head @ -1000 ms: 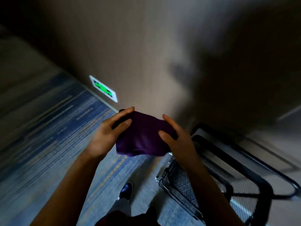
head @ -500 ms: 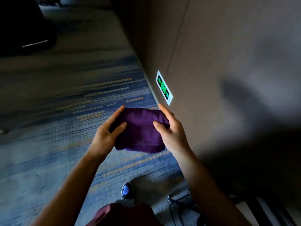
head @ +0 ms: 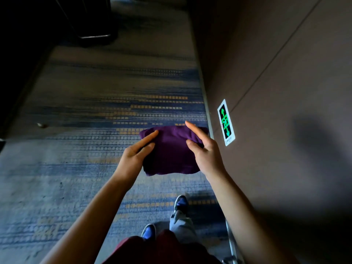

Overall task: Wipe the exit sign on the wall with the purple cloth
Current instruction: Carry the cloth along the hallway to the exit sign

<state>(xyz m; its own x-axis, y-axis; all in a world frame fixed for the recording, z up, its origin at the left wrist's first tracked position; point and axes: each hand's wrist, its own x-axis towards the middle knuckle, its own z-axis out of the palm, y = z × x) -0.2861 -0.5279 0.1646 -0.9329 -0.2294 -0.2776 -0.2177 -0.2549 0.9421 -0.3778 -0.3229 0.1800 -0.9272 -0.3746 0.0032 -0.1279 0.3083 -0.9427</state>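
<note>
A folded purple cloth [head: 171, 153] is held out in front of me at mid-frame, above the carpet. My left hand [head: 136, 156] pinches its left edge, thumb on top and forefinger stretched along the upper side. My right hand [head: 206, 152] pinches the right edge the same way, its forefinger pointing up past the cloth. The exit sign [head: 226, 122], a small white-framed plate with glowing green arrows, is set low in the brown wall [head: 285, 92], just right of my right hand and not touched by cloth or hand.
Blue and tan patterned carpet [head: 95, 149] runs down the corridor. A dark bulky object with a metal base [head: 93, 33] stands at the far left. My shoes [head: 181, 202] show below. A bit of metal cart frame [head: 231, 244] sits along the wall at the bottom.
The view has swung left along the corridor, so the sign now lies right of my hands and the black cart has nearly left the frame. Both hands keep holding the cloth.
</note>
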